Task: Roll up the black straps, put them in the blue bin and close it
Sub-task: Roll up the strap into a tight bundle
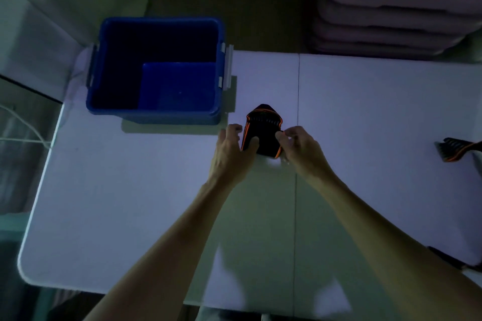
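Dim light, colours washed blue. Landmark = blue bin [156, 70], open, no lid on it, sitting at far-left corner of the white table [130, 190]; grey latches on its L & R sides, inside looks bare as far as I can see. Black strap [262, 130] w/ orange edging lies on the table just right of the bin's near-right corner, close to it but not touching; near end partly rolled/folded, far end comes to a point aimed away from me. My left hand [232, 148] is on the strap's left edge, thumb pressed on top of the roll, other fingers curled at its side toward the bin. My right hand [300, 146] pinches the strap's right edge btwn thumb & curled fingertips [280, 135]. Both hands thus clamped on the same strap, forearms bare. A 2nd strap [456, 150], black w/ orange trim, lies far right of the bin near the table's right edge, partly out of view. Table seam runs front-to-back just right of the held strap. Beyond the table, right of the bin, a stack of pale lids or trays [401, 2], can't tell which.
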